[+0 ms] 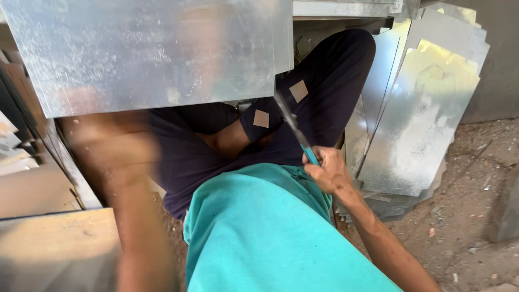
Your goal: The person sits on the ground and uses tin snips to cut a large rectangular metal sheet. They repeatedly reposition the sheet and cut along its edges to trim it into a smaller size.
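Between two hands (216,157), one metal sheet (146,51)

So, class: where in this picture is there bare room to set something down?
Bare dirt ground lies right of the stacked sheets, with only small scraps. Crowded: the big sheet covers the lap, the right hand holds snips, and boards fill the left.

Head camera, looking steeply down, close
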